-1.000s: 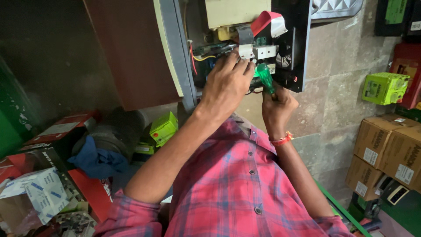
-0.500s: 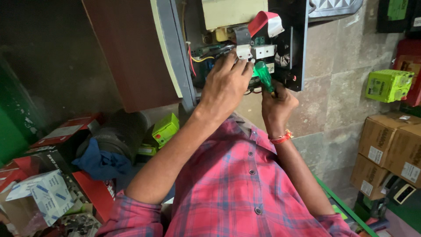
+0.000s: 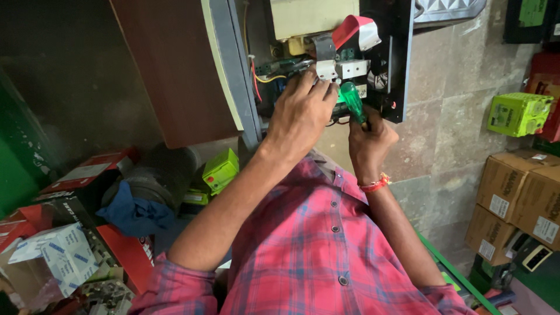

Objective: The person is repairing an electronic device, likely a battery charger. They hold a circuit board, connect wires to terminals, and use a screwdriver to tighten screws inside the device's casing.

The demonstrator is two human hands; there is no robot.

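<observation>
An open electrical unit [image 3: 326,64] with a circuit board, wires, a red ribbon cable [image 3: 356,26] and a black side panel [image 3: 396,58] stands in front of me. My left hand [image 3: 300,114] reaches into it, fingers curled around a white block [image 3: 353,69] beside a grey bracket [image 3: 324,52]. My right hand [image 3: 370,140], with a red thread on the wrist, grips a green-handled screwdriver [image 3: 353,100] whose tip points into the unit, just right of my left fingers. The tip itself is hidden behind my hands.
A brown panel [image 3: 175,70] rises left of the unit. Red and white boxes [image 3: 64,245], a blue cloth [image 3: 137,210] and a small green box [image 3: 220,170] lie at the left. Cardboard cartons [image 3: 519,198] and a green box [image 3: 519,114] stand at the right against a stone wall.
Both hands stay at the same spot inside the unit. The screwdriver handle has shifted only slightly; the view has drifted a little.
</observation>
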